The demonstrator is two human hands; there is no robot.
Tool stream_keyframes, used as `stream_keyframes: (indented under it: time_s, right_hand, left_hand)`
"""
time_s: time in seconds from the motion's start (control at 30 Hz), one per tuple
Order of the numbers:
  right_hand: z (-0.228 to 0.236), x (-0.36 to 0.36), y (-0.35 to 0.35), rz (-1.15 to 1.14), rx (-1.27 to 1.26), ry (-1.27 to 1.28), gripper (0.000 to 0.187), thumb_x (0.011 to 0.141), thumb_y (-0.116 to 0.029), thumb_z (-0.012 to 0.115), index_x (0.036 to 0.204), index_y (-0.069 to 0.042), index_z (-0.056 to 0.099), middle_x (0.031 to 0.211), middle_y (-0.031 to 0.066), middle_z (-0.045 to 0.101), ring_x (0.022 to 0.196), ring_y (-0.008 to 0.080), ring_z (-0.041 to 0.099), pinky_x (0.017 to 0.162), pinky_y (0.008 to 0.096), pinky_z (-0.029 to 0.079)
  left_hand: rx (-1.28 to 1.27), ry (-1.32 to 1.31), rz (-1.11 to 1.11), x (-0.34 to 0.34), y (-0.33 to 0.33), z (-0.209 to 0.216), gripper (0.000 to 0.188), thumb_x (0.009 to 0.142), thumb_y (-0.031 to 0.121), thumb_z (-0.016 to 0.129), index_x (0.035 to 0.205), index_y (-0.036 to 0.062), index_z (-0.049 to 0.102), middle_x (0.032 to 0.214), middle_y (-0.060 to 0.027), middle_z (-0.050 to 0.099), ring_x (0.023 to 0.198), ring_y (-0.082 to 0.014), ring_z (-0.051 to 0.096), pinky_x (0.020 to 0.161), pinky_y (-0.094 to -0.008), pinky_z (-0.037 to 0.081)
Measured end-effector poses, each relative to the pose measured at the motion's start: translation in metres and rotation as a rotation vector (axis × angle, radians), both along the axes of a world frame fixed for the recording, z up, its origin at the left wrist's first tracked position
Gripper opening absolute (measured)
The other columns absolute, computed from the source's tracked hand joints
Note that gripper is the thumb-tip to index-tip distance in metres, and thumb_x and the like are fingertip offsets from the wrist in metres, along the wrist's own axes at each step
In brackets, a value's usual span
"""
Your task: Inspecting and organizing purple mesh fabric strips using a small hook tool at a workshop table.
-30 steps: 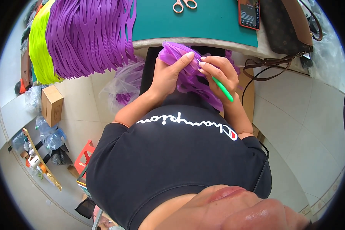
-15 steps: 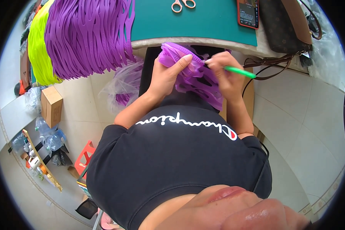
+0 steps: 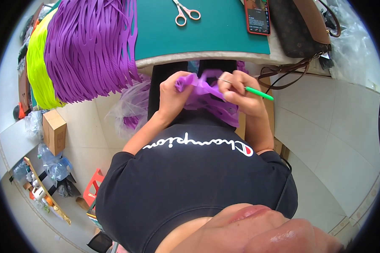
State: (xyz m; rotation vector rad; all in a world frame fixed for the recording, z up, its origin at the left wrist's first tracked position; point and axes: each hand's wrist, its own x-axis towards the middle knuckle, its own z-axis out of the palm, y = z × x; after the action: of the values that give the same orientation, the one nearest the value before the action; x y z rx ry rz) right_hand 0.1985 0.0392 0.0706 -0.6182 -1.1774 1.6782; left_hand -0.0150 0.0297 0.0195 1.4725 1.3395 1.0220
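Note:
My left hand (image 3: 173, 96) is closed around a purple rubber strap (image 3: 185, 82), which looks folded or bunched at the thumb. In my right hand (image 3: 245, 93) is a green-handled pick (image 3: 259, 93), its thin metal shaft pointing left toward the strap. The fingers of that hand also touch a stretched, motion-blurred part of the purple material. More purple slotted rubber (image 3: 215, 107) hangs below my hands over my lap. Both hands are just off the near edge of the table.
Purple straps (image 3: 88, 50) hang in a thick pile over the table's left edge, beside yellow-green ones (image 3: 40, 67). On the green mat (image 3: 164, 38) lie scissors (image 3: 181, 16) and a red-cased phone (image 3: 257, 19). A brown bag (image 3: 297, 31) stands right; a cardboard box (image 3: 55, 130) sits on the floor.
The purple bundle in my left hand is now bunched smaller, with a part pulled out toward my right hand. The pick has moved slightly down and left. The whole view has shifted a little.

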Motion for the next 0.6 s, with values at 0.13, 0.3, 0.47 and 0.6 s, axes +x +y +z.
stream_keyframes:
  time_s: [0.13,0.3,0.47,0.6]
  right_hand:
    - [0.004,0.044,0.001,0.181,0.173,0.381,0.034,0.077,-0.003,0.068,0.068,-0.017,0.038,0.064,0.0025,0.055,0.076,0.0186,0.048,0.062,0.0318,0.041]
    - [0.018,0.081,0.005,0.094,0.156,0.620,0.039,0.078,-0.011,0.078,0.066,-0.018,0.041,0.065,-0.0041,0.056,0.078,0.0139,0.050,0.063,0.0277,0.042]
    - [0.047,0.149,0.004,-0.357,0.105,1.144,0.020,0.079,-0.005,0.071,0.068,-0.012,0.055,0.068,-0.0029,0.056,0.080,0.0156,0.050,0.061,0.0262,0.038]
    - [0.056,0.234,-0.022,-0.674,0.283,1.152,0.012,0.078,-0.005,0.069,0.070,-0.006,0.060,0.075,-0.0002,0.060,0.085,0.0172,0.050,0.059,0.0254,0.040]
  left_hand:
    - [-0.652,-0.688,0.082,-0.017,0.004,-0.032,0.022,0.086,0.009,0.072,0.104,-0.0005,0.065,0.095,-0.0077,0.068,0.087,-0.0153,0.065,0.078,-0.0292,0.052]
    - [-0.901,-0.936,0.237,-0.033,0.005,-0.050,0.030,0.090,0.016,0.069,0.113,-0.0007,0.059,0.105,-0.0102,0.066,0.098,-0.0217,0.065,0.088,-0.0360,0.052]
    - [-0.822,-0.960,0.280,-0.050,0.003,-0.073,0.023,0.091,0.016,0.067,0.107,0.0004,0.062,0.101,-0.0104,0.067,0.092,-0.0208,0.066,0.085,-0.0351,0.053]
    - [-0.902,-1.132,0.344,-0.087,0.006,-0.112,0.021,0.092,0.013,0.063,0.110,0.0012,0.061,0.099,-0.0093,0.068,0.093,-0.0212,0.066,0.087,-0.0381,0.054]
